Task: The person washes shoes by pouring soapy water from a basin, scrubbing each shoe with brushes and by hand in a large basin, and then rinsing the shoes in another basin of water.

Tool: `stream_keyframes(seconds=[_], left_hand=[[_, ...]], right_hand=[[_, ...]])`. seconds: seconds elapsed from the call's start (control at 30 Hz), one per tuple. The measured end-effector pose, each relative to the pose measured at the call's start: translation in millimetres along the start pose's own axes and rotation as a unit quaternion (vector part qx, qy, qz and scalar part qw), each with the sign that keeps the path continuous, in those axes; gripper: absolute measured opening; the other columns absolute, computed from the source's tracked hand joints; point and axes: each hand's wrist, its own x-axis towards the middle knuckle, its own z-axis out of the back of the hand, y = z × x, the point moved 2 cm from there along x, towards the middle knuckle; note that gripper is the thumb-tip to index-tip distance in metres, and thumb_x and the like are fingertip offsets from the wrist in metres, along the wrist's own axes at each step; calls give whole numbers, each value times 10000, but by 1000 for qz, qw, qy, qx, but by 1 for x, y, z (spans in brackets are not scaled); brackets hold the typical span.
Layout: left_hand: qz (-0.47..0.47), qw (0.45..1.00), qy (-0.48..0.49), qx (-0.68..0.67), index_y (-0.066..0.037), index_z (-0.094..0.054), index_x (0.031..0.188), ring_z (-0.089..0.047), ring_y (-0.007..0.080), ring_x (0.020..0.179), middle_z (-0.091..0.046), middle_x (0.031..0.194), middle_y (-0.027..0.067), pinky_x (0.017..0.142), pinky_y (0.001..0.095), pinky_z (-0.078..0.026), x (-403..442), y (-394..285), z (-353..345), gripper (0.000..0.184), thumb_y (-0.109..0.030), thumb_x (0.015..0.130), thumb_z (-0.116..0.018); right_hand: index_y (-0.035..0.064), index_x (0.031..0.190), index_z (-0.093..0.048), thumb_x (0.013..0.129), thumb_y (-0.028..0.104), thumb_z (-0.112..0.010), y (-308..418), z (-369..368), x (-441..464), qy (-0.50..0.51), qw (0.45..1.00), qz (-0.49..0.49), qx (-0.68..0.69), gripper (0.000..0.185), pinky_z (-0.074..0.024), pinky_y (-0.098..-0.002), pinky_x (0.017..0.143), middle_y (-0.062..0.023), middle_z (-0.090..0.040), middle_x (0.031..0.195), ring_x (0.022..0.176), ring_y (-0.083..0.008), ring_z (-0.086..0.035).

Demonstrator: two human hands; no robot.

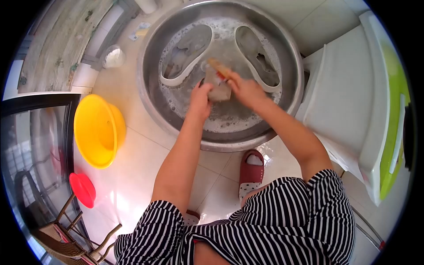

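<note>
Clock positions are around the middle of your tub (222,145) btw. Closest to you there's a chair (64,236) out past 7, a slipper (251,170) near the rim at 5 and a red bowl (82,190) around 8. Your left hand (201,100) has its fingers gripping the grey piece (220,93) at tub centre, probably to steady it against what looks like a brush (220,69); your right-hand (248,91) fingers are wrapped round that one, bit blurry tho. Holding both over the suds lets drips fall back in. White-rimmed shoes lie at 10 (189,46) and 2 (256,46), leaving a gap, but the 2 one crowds your right hand. Yellow basin (95,132) at 8, white-and-green appliance (340,92) boxing in 3
</note>
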Motion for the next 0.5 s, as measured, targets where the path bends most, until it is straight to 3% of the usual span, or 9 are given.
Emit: stream_keyframes(seconds=[0.03,0.07,0.1,0.17,0.2,0.27,0.3,0.37,0.5], left_hand=[[-65,975,-5,210,-40,-475,1267,-535,292,1080,-555,1197,132,946,420,-421,-3,-1,-5,466,-140,816,-541],[-126,903,-12,411,-33,-463,1281,-542,308,1063,-561,1185,141,929,417,-424,-8,-3,-7,503,-92,787,-540],[-125,902,-13,413,-33,-463,1281,-542,308,1063,-561,1185,141,929,417,-424,-12,-4,-5,503,-92,787,-540],[-333,693,-40,638,1,-408,1324,-504,364,1031,-534,1145,207,910,434,-414,-22,-9,-8,614,-29,734,-576],[-336,692,-41,638,1,-408,1324,-504,364,1031,-534,1145,207,910,434,-414,-25,-11,-7,614,-29,734,-576],[-330,621,-88,706,29,-387,1333,-469,403,1047,-520,1127,237,930,438,-387,-30,-11,-1,646,22,719,-585],[-328,621,-89,706,29,-387,1333,-469,403,1047,-520,1127,237,930,438,-387,-30,-10,0,646,22,719,-585],[-309,571,-105,753,50,-386,1323,-454,409,1056,-513,1111,235,936,443,-375,-32,-5,2,649,44,711,-602],[-351,553,-108,747,39,-371,1328,-466,408,1051,-502,1101,226,927,436,-391,-25,-4,4,676,62,694,-605]], right_hand=[[226,1310,-437,949,331,-425,-12,10,13,-35,998,-20,-57,376,-473,-527,713,-223,-646,857,785,-425,-620],[244,1306,-445,948,339,-431,-22,11,20,-68,991,-41,-112,371,-476,-520,708,-221,-645,851,782,-418,-622],[244,1306,-445,948,339,-431,-12,17,15,-67,991,-41,-110,371,-476,-520,708,-221,-645,851,782,-418,-622],[255,1293,-464,945,328,-434,21,42,-13,-109,993,-37,5,356,-487,-509,686,-212,-648,833,758,-402,-629],[255,1293,-464,945,328,-434,29,42,-26,-110,993,-34,5,356,-487,-509,686,-212,-648,833,758,-402,-629],[286,1317,-454,943,354,-446,43,29,-51,34,987,72,-143,381,-506,-466,647,-170,-650,778,708,-367,-635],[286,1317,-454,943,354,-446,38,25,-46,35,987,72,-142,381,-505,-466,647,-170,-650,778,708,-367,-635],[301,1332,-428,932,345,-467,6,9,-23,5,979,20,-205,404,-498,-482,600,-158,-644,737,665,-367,-628],[268,1330,-423,921,322,-487,-29,9,16,-95,973,13,-208,418,-499,-485,593,-160,-638,706,653,-378,-624]])
